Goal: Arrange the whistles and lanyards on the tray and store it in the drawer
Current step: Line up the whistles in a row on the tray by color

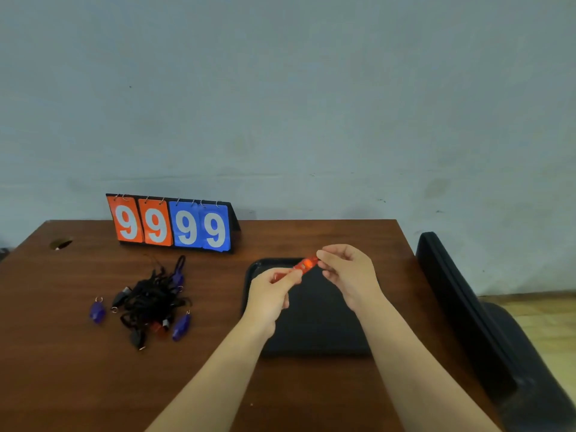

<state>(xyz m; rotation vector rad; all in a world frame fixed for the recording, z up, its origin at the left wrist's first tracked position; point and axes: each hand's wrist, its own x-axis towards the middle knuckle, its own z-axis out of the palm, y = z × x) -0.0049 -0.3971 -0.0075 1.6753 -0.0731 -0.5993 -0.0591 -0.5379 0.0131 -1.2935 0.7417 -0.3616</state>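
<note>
A red whistle (304, 265) hangs in the air above the black tray (314, 325), held at both ends. My left hand (270, 294) pinches its lower left end, and my right hand (347, 271) pinches its upper right end. The tray lies on the right half of the brown desk and nothing shows on its bare surface. To the left sits a tangled heap of black lanyards (149, 299) with purple, black and red whistles mixed in. One purple whistle (97, 310) lies apart at the heap's left, another purple whistle (181, 327) at its lower right.
A flip scoreboard (173, 224) reading 9999 stands at the back of the desk (78, 378) against the grey wall. A round cable hole (60, 243) is at the desk's far left corner. A black chair (467, 313) stands close to the desk's right edge.
</note>
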